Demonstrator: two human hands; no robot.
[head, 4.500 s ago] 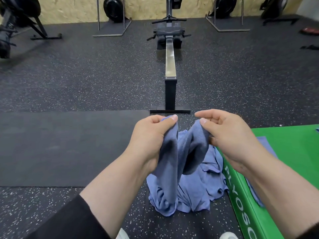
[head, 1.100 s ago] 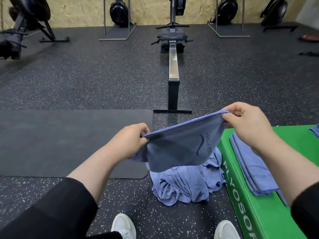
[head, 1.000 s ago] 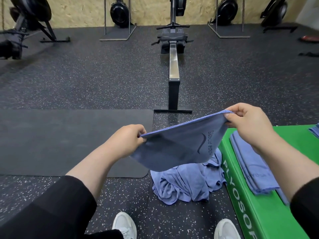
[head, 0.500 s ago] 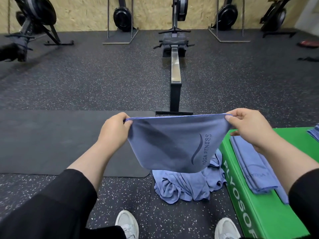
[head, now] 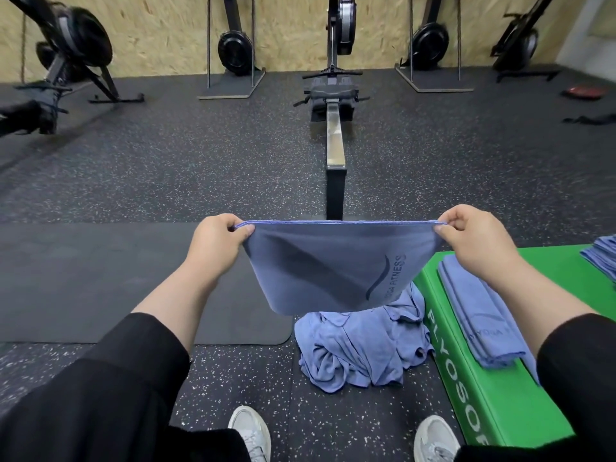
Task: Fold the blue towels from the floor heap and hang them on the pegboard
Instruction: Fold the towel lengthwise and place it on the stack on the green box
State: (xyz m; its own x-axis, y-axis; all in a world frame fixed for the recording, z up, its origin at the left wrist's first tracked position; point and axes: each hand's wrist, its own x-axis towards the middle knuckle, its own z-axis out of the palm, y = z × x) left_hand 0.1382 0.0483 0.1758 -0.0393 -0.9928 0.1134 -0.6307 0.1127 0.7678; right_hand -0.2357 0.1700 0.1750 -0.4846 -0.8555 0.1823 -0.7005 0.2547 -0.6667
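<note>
We pinch towel (head: 336, 268) top corners | left hand (head: 218, 243), right hand (head: 473, 243) fingers clamped | long axis level between hands, body hanging above heap (head: 361, 345).

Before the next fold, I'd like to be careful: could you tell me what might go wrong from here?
1. The towel is held only by pinches at its top corners, by the left hand and the right hand; a slip could drop it onto the floor heap.
2. Its hanging lower edge is close above that heap and might snag it.
3. The folded towels lie near the green box edge; a sleeve might nudge them.
</note>
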